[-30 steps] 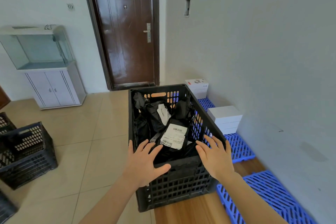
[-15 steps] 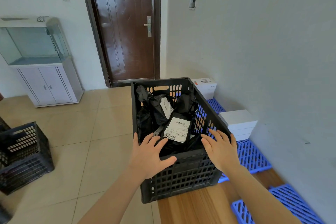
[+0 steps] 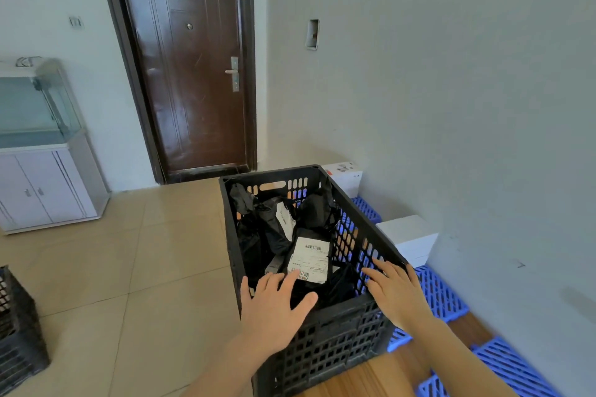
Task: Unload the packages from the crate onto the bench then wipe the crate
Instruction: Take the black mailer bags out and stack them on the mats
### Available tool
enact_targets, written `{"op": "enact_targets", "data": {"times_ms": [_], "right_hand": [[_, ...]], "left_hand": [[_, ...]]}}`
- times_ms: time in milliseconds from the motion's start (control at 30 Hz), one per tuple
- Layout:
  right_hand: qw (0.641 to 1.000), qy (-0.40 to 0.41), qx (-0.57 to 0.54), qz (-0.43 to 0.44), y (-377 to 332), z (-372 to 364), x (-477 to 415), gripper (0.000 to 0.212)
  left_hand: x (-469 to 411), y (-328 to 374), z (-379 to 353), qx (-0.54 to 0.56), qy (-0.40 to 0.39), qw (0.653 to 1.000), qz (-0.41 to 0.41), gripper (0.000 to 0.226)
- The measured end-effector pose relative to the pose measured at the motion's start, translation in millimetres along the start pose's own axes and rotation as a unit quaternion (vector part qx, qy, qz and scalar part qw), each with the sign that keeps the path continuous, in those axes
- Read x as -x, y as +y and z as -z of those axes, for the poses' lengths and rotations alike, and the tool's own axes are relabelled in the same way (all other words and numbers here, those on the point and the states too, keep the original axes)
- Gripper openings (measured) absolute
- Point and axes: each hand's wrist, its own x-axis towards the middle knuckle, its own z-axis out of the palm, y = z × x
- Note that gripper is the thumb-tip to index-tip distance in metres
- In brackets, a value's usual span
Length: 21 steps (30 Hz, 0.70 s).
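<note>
The left hand [image 3: 274, 303] has been pushed a little further over the near rim of the black crate [image 3: 338, 348]. Its fingers [image 3: 290, 277] are now laid on the lower corner of the labelled black package [image 3: 311, 259], which was only approached before.

Black slotted crate [image 3: 338, 351], black white-labelled packages [image 3: 309, 259], blue pallets [image 3: 442, 296].

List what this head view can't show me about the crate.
Head view only.
Package count: black plastic mailer bags overlap inside the black slotted plastic crate, hiding lower ones.
Crate floor: covered by bags.
Print on the white shipping label: too small.
Extent of the wooden bench: cut off by bottom edge.
</note>
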Motion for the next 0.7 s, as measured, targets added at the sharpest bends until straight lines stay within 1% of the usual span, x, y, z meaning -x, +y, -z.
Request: {"op": "enact_targets", "data": {"times_ms": [67, 133, 167, 200, 233, 267, 333, 400, 500, 600, 700], "right_hand": [[1.000, -0.006, -0.012, -0.004, 0.0, 0.7, 0.2, 0.069], [1.000, -0.011, -0.019, -0.006, 0.0, 2.1, -0.2, 0.064], [1.000, -0.013, -0.021, -0.006, 0.5, 3.4, -1.5, 0.064], [1.000, -0.009, -0.026, -0.003, 1.1, 5.3, -2.9, 0.068], [1.000, -0.007, -0.027, 0.001, 1.2, 8.7, -3.6, 0.073], [1.000, -0.005, -0.025, 0.002, 2.7, 11.4, -5.8, 0.071], [1.000, 0.003, -0.024, 0.006, 3.3, 19.5, -12.9, 0.055], [0.999, 0.022, -0.039, 0.005, 1.6, 27.5, -24.5, 0.051], [0.993, 0.029, -0.111, -0.004, -6.0, 33.1, -43.0, 0.048], [0.978, 0.001, -0.206, -0.012, -18.3, 24.1, -62.6, 0.052], [0.964, -0.070, -0.253, -0.036, -33.5, 10.2, -84.7, 0.060]], "left_hand": [[-6.7, 2.1, 6.2, 0.006, 0.041, 0.999, 0.014, 0.063], [-17.3, 2.4, 13.1, 0.011, 0.072, 0.997, 0.004, 0.060], [-24.9, 2.4, 16.6, 0.016, 0.076, 0.997, -0.007, 0.059], [-33.6, 2.1, 19.7, 0.026, 0.073, 0.997, -0.016, 0.058], [-42.2, 1.9, 22.2, 0.040, 0.066, 0.997, -0.019, 0.058], [-51.4, 2.0, 24.0, 0.057, 0.058, 0.997, -0.018, 0.058], [-67.2, 2.8, 27.0, 0.101, 0.036, 0.994, -0.007, 0.058], [-80.5, 4.3, 27.1, 0.123, 0.022, 0.992, 0.004, 0.057], [-99.6, 5.8, 23.7, 0.131, -0.012, 0.991, 0.015, 0.059], [-121.6, 4.6, 13.2, 0.126, -0.064, 0.990, 0.027, 0.064], [-149.8, 0.4, -1.1, 0.093, -0.134, 0.986, 0.025, 0.068]]}}
